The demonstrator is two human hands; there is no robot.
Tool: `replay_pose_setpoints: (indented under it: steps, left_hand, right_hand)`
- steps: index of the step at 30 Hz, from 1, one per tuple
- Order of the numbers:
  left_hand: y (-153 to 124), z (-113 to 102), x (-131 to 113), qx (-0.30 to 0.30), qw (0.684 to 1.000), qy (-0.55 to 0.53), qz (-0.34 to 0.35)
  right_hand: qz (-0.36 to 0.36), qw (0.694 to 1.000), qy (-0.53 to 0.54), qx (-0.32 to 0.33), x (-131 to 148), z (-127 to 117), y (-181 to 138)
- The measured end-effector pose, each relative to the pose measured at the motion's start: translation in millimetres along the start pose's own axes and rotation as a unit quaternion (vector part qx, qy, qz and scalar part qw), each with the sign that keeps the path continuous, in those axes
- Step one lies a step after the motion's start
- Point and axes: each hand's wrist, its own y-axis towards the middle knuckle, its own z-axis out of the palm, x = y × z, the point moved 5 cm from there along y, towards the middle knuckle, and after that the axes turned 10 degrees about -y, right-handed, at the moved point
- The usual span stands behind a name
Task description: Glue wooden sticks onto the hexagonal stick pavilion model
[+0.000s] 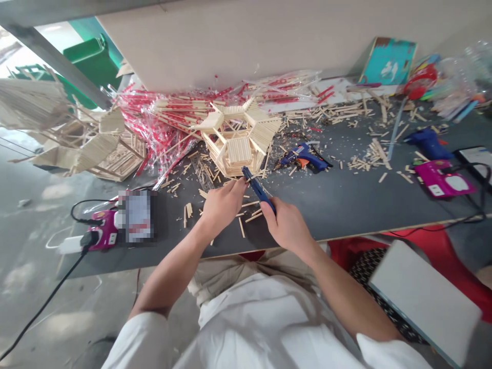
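Note:
My right hand (287, 224) is closed round the blue handles of a small cutting plier (257, 187), whose tip points up toward a wooden stick model (238, 134) shaped like a pagoda roof. My left hand (223, 204) is closed in a pinch right beside the plier's jaws, holding a thin wooden stick that I can barely make out. Both hands hover over the dark grey table (338, 205), just in front of the model. Loose stick offcuts (249, 215) lie under and around the hands.
A blue glue gun (305, 156) lies right of the model, another (428, 143) further right. Red-wrapped chopstick packs (161, 118) pile up behind. A second stick model (88, 148) stands far left. Pink devices (103, 230) (442, 182) with cables sit near the table edges.

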Motion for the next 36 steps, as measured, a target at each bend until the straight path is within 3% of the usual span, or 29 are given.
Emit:
replay_pose_setpoints:
  steps: [7, 13, 18, 21, 27, 31, 36]
  left_hand:
    - [-4, -4, -3, -0.013, 1.000, -0.008, -0.027]
    - [-3, -7, 15, 0.005, 0.999, -0.025, -0.038]
    - [1, -11, 21, 0.019, 0.999, -0.045, -0.020]
    - [1, -9, 19, 0.063, 0.997, -0.034, -0.010]
    - [1, -1, 16, 0.131, 0.988, -0.035, 0.078]
    - [1, 5, 17, 0.141, 0.985, -0.036, 0.097]
    - [1, 7, 16, 0.133, 0.985, -0.040, 0.099]
  right_hand:
    - [0.008, 0.999, -0.050, -0.016, -3, 12, 1]
    - [-0.007, 0.998, -0.055, -0.008, -2, 16, -3]
    - [-0.020, 0.999, -0.018, -0.026, -5, 3, -16]
    - [-0.040, 0.998, -0.021, -0.054, -9, -4, -30]
    - [-0.130, 0.969, -0.141, -0.153, -27, -5, -53]
    - [-0.116, 0.962, -0.199, -0.148, -44, 4, -58]
    - [-0.116, 0.972, -0.157, -0.133, -50, -2, -45]
